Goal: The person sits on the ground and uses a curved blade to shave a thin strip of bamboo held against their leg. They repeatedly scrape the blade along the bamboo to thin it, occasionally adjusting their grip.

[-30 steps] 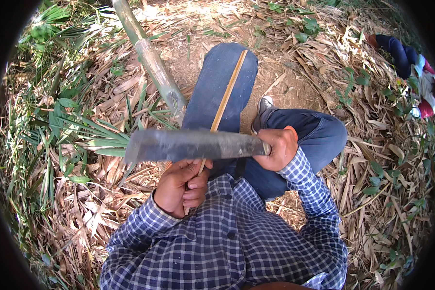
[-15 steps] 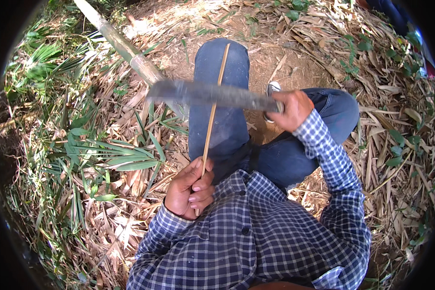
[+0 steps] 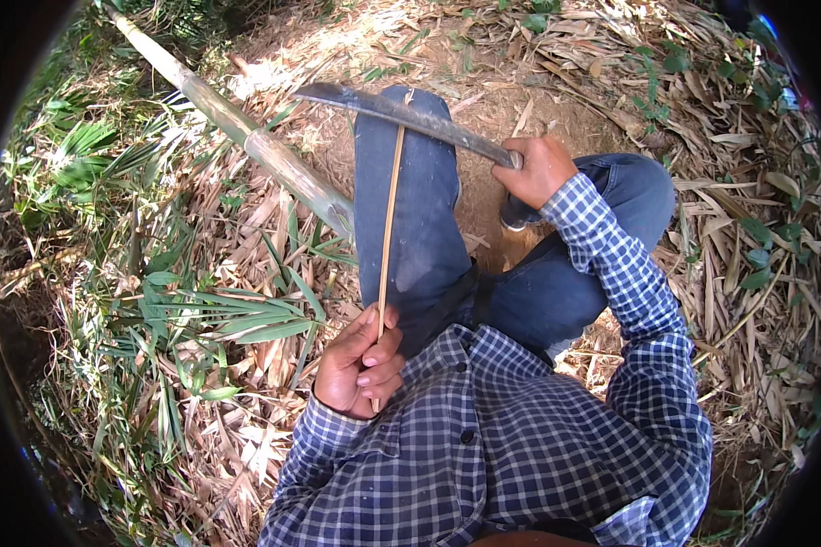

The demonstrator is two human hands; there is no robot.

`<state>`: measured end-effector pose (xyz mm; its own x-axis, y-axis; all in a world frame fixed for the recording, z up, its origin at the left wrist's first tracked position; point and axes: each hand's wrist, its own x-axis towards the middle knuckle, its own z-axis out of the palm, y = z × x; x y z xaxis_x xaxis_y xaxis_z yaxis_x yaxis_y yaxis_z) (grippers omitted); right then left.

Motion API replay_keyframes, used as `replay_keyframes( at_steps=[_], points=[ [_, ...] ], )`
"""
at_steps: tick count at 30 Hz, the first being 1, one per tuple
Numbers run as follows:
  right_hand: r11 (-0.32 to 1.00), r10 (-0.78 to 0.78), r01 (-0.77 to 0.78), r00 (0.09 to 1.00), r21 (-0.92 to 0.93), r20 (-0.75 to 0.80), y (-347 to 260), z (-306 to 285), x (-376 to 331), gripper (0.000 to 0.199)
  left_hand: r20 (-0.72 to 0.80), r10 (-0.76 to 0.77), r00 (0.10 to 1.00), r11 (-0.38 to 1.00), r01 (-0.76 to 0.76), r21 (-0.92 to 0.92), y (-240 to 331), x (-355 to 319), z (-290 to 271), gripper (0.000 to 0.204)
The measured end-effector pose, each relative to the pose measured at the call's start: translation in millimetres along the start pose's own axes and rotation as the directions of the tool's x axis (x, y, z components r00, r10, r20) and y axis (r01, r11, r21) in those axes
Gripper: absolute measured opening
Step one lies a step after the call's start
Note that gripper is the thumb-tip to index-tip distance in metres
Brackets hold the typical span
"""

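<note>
A thin, pale strip of split bamboo (image 3: 391,210) rises from my left hand (image 3: 359,365), whose fingers are wrapped round its lower end. The strip lies along my knee in blue jeans, pointing away from me. In my right hand (image 3: 540,171) is the handle of a machete (image 3: 401,113), gripped with closed fingers. Its long dark blade stretches leftward, crossing the strip close to the far end. A small pale shaving (image 3: 409,95) shows just beyond the blade there. Whether the edge touches the strip I cannot tell.
On the left a thick bamboo pole (image 3: 237,123) slants from the far left down to my knee. Green leaves (image 3: 237,314) lie beside it. Dry bamboo leaves (image 3: 730,210) litter the ground, with bare soil (image 3: 493,109) ahead. A shoe (image 3: 517,215) shows under my bent leg.
The machete has moved away from me along the strip, from its middle to near its far end. My left hand keeps its hold. A pale shaving now shows at the blade.
</note>
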<state>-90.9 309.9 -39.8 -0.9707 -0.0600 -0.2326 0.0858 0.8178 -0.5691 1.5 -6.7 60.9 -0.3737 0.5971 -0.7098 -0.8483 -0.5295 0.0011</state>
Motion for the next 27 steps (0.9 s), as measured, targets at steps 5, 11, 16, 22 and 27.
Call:
replay_keyframes(
  at_steps=[5, 11, 16, 22, 27],
  points=[
    [0.995, -0.103, 0.104, 0.992, -0.008, 0.071, -12, -2, -15, 0.028, -0.003, 0.004, 1.000, 1.000, -0.004, -0.028, 0, 1, -3, 0.019],
    [0.991, 0.112, -0.103, 0.987, 0.083, -0.115, 21, -2, 5, 0.034, -0.009, 0.047, 0.999, 0.997, -0.046, 0.060, 1, 3, 0, 0.023],
    [0.993, 0.019, -0.023, 0.999, 0.117, 0.042, -10, -4, -42, 0.029, -0.023, 0.096, 0.995, 0.994, -0.095, 0.063, 1, 11, 3, 0.044],
    [0.993, -0.114, 0.113, 0.990, 0.022, 0.081, -37, -1, -65, 0.023, -0.075, 0.083, 0.994, 0.991, -0.074, 0.108, 4, 14, 4, 0.046],
    [0.994, -0.112, 0.110, 0.988, 0.026, 0.108, -41, -6, -68, 0.019, -0.043, 0.094, 0.995, 0.987, -0.087, 0.134, 3, 13, 7, 0.039]
  ],
)
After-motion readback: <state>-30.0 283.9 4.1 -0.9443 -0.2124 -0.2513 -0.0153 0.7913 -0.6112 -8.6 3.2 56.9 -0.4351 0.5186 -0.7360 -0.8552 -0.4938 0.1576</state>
